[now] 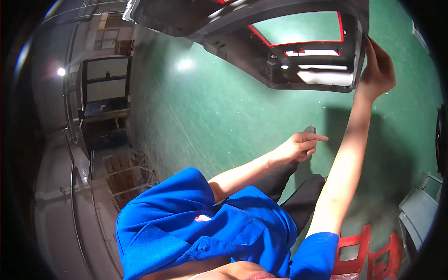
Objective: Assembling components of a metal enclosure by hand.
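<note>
A large black moulded panel (238,56) with a red-edged rectangular opening hangs or is held up at the top of the head view. Its upper part runs out of the picture. My right hand (379,70) reaches far forward, its fingers pinching the panel's right edge; the fingertips are partly hidden there. My left hand (298,145) hovers in front of my body, well apart from the panel. Its index finger points to the right while the other fingers curl loosely, and I see nothing in it.
Green floor (210,112) stretches below the panel. Red plastic stools (352,247) and a pale grey chair-like thing (420,210) stand at the lower right. On the left are a dark-framed rack (107,79), wooden pallets (119,170) and a metal rail (73,186).
</note>
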{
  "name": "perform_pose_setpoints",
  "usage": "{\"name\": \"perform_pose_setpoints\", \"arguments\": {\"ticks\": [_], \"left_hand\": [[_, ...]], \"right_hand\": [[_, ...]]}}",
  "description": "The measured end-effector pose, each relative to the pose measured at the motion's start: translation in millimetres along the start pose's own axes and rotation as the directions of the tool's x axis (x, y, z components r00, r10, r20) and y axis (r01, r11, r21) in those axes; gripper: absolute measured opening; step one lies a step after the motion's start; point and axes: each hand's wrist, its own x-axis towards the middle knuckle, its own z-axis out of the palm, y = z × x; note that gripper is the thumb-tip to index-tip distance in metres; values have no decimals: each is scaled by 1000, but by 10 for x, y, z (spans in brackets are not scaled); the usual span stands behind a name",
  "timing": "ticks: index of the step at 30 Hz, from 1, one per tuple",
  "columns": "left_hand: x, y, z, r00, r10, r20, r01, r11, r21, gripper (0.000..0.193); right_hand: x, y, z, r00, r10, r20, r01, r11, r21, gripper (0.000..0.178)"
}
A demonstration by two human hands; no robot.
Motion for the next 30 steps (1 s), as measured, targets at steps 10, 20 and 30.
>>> {"name": "perform_pose_setpoints", "arguments": {"ticks": [10, 20, 30], "left_hand": [[-173, 346, -87, 999, -25, 25, 26, 999, -25, 38], [-286, 411, -121, 988, 62, 145, -37, 985, -166, 35], [-19, 132, 231, 993, 21, 118, -8, 994, -105, 44]], "right_hand": [[65, -133, 137, 987, -158, -12, 147, 943, -297, 9], [260, -242, 157, 985, 59, 163, -32, 986, -163, 19], [-1173, -714, -1500, 646, 711, 279, -492, 666, -560, 16]]}}
